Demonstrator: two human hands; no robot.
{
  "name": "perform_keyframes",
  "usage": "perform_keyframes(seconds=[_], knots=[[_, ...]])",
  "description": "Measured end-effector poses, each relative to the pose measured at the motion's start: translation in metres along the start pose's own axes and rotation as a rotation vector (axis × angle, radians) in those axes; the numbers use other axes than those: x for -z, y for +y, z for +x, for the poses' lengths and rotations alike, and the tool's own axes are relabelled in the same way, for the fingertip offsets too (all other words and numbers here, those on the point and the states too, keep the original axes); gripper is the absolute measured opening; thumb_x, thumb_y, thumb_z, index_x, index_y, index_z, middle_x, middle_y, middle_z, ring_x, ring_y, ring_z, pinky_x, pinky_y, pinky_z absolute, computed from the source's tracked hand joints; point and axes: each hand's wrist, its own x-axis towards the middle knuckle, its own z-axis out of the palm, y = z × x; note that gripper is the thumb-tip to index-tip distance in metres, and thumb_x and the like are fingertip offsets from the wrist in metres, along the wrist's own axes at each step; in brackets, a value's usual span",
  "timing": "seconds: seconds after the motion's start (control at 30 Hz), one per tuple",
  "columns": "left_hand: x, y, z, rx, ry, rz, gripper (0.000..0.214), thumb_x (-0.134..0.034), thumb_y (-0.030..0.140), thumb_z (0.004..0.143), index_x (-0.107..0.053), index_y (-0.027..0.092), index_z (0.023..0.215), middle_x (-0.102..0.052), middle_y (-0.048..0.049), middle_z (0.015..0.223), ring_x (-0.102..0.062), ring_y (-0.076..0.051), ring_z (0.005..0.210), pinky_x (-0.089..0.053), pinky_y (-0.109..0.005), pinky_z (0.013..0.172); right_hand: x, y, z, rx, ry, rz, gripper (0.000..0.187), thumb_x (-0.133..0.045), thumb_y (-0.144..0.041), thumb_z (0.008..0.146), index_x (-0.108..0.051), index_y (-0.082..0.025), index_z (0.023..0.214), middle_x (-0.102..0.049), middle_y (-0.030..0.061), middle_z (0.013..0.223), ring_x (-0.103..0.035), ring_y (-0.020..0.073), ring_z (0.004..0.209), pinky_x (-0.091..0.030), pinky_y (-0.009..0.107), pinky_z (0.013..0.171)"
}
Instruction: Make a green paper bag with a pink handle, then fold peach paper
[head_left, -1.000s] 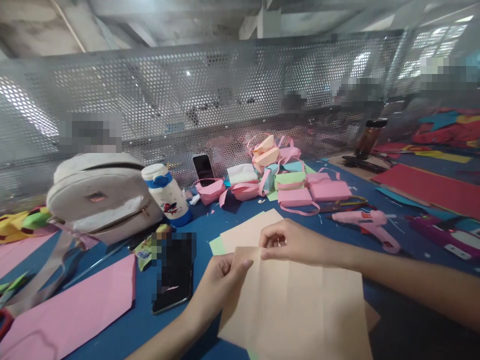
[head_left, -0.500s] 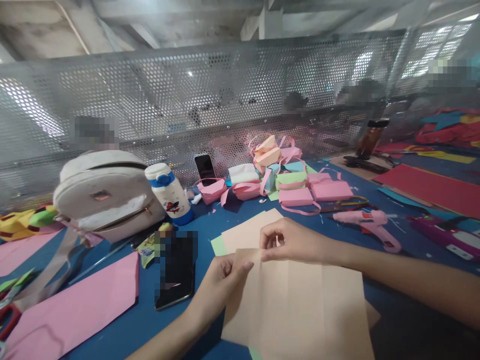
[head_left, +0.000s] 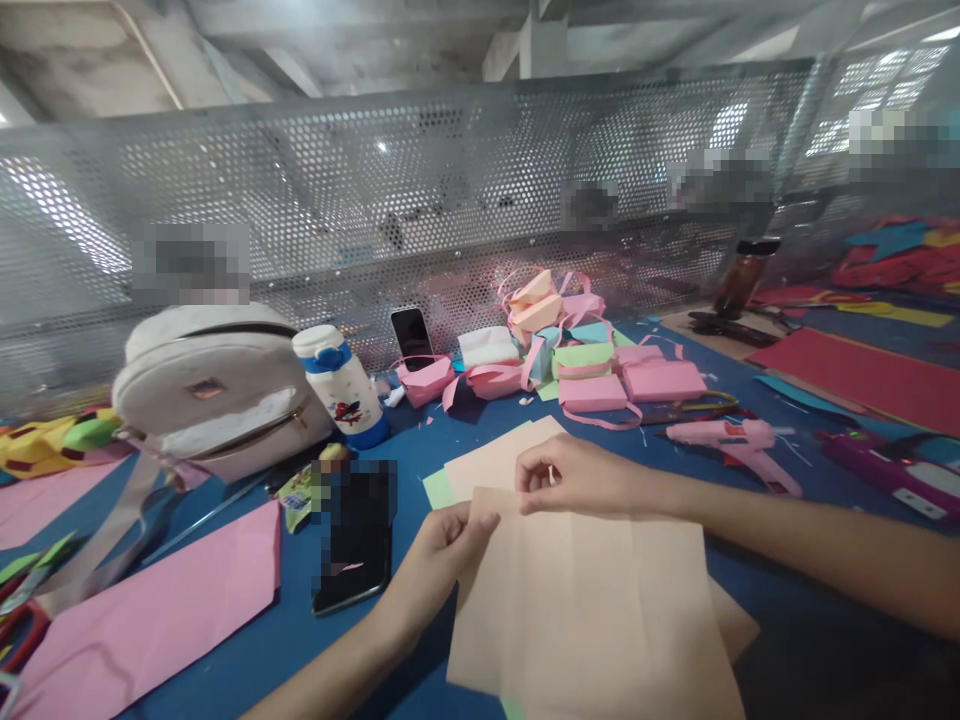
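Note:
A peach paper sheet (head_left: 592,610) with fold creases lies on the blue table (head_left: 420,450) in front of me. My left hand (head_left: 439,560) pinches its top left corner, thumb on top. My right hand (head_left: 577,475) pinches the top edge just to the right, fingers curled. Under the sheet lie another peach sheet (head_left: 499,460) and a green sheet (head_left: 436,489).
A black phone (head_left: 352,565) lies left of my hands, beside a pink sheet (head_left: 150,620). Behind stand a white bag (head_left: 210,385), a bottle (head_left: 337,385), a propped phone (head_left: 411,338) and several folded paper boxes (head_left: 592,380). A pink glue gun (head_left: 739,445) lies at the right. A perforated metal screen (head_left: 450,200) backs the table.
Both hands have kept their pinch on the sheet's top edge and shifted slightly; the sheet lies a bit flatter and farther from me.

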Motion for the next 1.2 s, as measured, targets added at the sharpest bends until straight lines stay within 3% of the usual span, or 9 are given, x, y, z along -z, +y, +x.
perform_keyframes(seconds=[0.27, 0.53, 0.7, 0.93, 1.2], knots=[[0.004, -0.005, -0.003, -0.015, 0.04, 0.04, 0.066, -0.061, 0.076, 0.08, -0.07, 0.011, 0.075, -0.062, -0.0052, 0.063, -0.057, -0.017, 0.057, -0.046, -0.025, 0.057, -0.005, 0.006, 0.009, 0.005, -0.047, 0.018, 0.012, -0.074, -0.027, 0.08, -0.068, -0.018, 0.078, -0.067, -0.0029, 0.074, -0.057, 0.0114, 0.068, -0.041, 0.021, 0.06], [0.018, -0.005, 0.005, -0.112, 0.074, 0.179, 0.06, -0.054, 0.067, 0.088, -0.065, 0.012, 0.069, -0.05, -0.0001, 0.057, -0.043, -0.012, 0.054, -0.032, -0.022, 0.052, -0.006, 0.001, 0.008, 0.028, -0.077, -0.04, 0.012, -0.075, -0.028, 0.082, -0.069, -0.017, 0.08, -0.066, -0.0034, 0.075, -0.057, 0.0104, 0.068, -0.041, 0.02, 0.06], [0.019, -0.01, 0.01, -0.165, 0.122, 0.328, 0.053, -0.05, 0.057, 0.092, -0.061, 0.013, 0.064, -0.046, 0.0009, 0.059, -0.041, -0.012, 0.057, -0.03, -0.023, 0.054, -0.002, 0.0, 0.015, 0.047, -0.148, -0.185, 0.011, -0.073, -0.026, 0.083, -0.067, -0.017, 0.08, -0.063, -0.004, 0.073, -0.055, 0.0104, 0.066, -0.037, 0.02, 0.057], [0.015, -0.023, 0.017, -0.145, 0.105, 0.57, 0.046, -0.041, 0.047, 0.093, -0.057, 0.016, 0.062, -0.048, 0.0017, 0.052, -0.043, -0.012, 0.048, -0.027, -0.023, 0.049, 0.004, 0.005, 0.042, 0.136, -0.354, -0.463, 0.011, -0.071, -0.017, 0.08, -0.062, -0.019, 0.074, -0.059, -0.0049, 0.07, -0.051, 0.0119, 0.065, -0.027, 0.024, 0.056], [0.024, -0.02, 0.015, -0.187, 0.13, 0.921, 0.019, -0.049, 0.023, 0.086, -0.048, 0.02, 0.068, -0.053, 0.0013, 0.063, -0.045, -0.014, 0.056, -0.025, -0.024, 0.054, -0.016, 0.013, 0.038, 0.224, -0.236, -0.625, 0.01, -0.064, -0.017, 0.09, -0.06, -0.017, 0.081, -0.062, 0.0029, 0.081, -0.054, 0.0206, 0.082, -0.03, 0.029, 0.065]])
